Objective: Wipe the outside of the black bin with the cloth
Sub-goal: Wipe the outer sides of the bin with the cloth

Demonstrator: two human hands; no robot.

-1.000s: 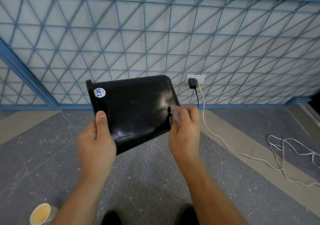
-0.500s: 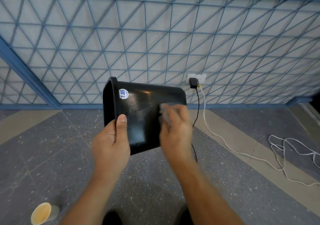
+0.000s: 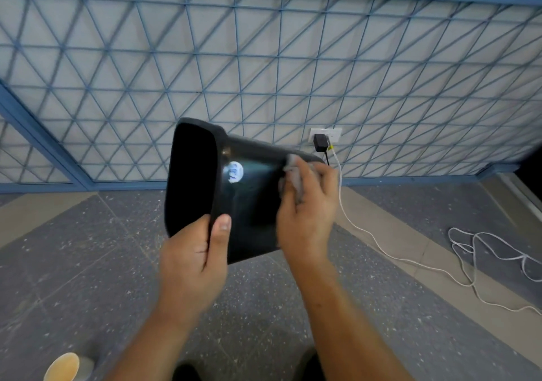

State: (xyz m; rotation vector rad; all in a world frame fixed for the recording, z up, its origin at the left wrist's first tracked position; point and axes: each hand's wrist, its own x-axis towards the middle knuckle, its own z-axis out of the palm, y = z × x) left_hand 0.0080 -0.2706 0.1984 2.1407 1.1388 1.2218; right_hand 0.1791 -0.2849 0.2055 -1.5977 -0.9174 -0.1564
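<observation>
While the left hand [image 3: 193, 263] clamps the near rim of the black bin [image 3: 249, 204], thumb on the outer wall and fingers on the mouth side, the bin is held in the air over the floor [image 3: 88, 263], lying on its side with the mouth facing left. The right hand [image 3: 308, 213] has its fingers curled round the grey cloth [image 3: 293, 172], pressed to the outer wall near the base end. Round white sticker [image 3: 233, 171] between rim and cloth. Paper cup [image 3: 63, 366] on the floor, near left. Black charger [image 3: 320, 141] in the far wall socket [image 3: 334, 134]; white cable [image 3: 381, 251] trails right.
</observation>
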